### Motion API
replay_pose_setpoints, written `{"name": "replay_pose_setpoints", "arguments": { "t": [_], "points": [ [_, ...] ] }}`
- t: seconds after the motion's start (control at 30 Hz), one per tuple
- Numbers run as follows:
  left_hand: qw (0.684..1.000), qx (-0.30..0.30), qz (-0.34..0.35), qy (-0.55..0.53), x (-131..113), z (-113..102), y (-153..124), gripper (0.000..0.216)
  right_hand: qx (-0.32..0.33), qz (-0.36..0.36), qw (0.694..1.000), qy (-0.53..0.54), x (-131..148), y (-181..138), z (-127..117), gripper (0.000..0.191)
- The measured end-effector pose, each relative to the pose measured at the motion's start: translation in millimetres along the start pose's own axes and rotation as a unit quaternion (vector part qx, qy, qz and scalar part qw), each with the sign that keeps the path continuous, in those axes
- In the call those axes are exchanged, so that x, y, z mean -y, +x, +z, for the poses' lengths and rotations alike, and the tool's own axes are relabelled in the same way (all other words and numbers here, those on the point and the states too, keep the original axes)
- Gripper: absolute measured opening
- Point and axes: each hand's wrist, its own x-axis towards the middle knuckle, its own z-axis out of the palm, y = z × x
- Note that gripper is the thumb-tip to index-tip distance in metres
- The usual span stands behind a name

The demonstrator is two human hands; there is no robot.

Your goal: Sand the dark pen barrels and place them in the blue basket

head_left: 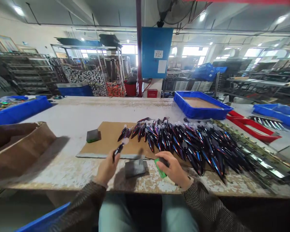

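My left hand [107, 167] is closed around a dark fishing lure [118, 150], whose round clear lip [125, 140] points up and away. To its right, my right hand [171, 166] grips a small block with a dark top and a green part [161, 169] showing below the fingers. Between the hands, a grey block [135, 168] lies near the table's front edge. Beyond my right hand spreads a large pile of glossy dark lures [181, 135] with clear lips. Part of that pile rests on a flat cardboard sheet [111, 141].
Another dark block [93, 135] sits on the cardboard's left side. A brown cardboard box [21, 148] stands at the left. A blue tray [200, 112] is behind the pile, with red trays [252, 129] and metal strips [258, 148] at the right.
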Motion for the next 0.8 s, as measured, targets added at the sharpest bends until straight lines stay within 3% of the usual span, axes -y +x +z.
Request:
{"name": "replay_pose_setpoints", "arguments": {
  "t": [0.13, 0.23, 0.4, 0.57, 0.67, 0.8],
  "points": [
    [0.995, 0.018, 0.009, -0.1, -14, 39, -87, 0.037, -0.011, -0.014, 1.0, 0.009, -7, 33, 26, 0.025],
    [0.993, 0.018, -0.031, -0.113, -28, 60, -120, 0.034, 0.011, -0.05, 0.999, -0.01, -9, 50, 53, 0.026],
    [0.993, 0.026, -0.066, -0.099, -40, 70, -132, 0.033, 0.078, -0.1, 0.988, -0.091, -11, 61, 88, 0.024],
    [0.993, 0.064, -0.072, -0.063, -48, 71, -136, 0.027, 0.106, -0.082, 0.975, -0.177, -17, 71, 104, 0.021],
    [0.992, 0.085, -0.076, -0.047, -51, 74, -138, 0.026, 0.116, -0.076, 0.97, -0.201, -9, 66, 117, 0.019],
    [0.991, 0.105, -0.068, -0.055, -50, 78, -139, 0.023, 0.158, -0.139, 0.959, -0.191, 6, 54, 129, 0.023]
  ]
}}
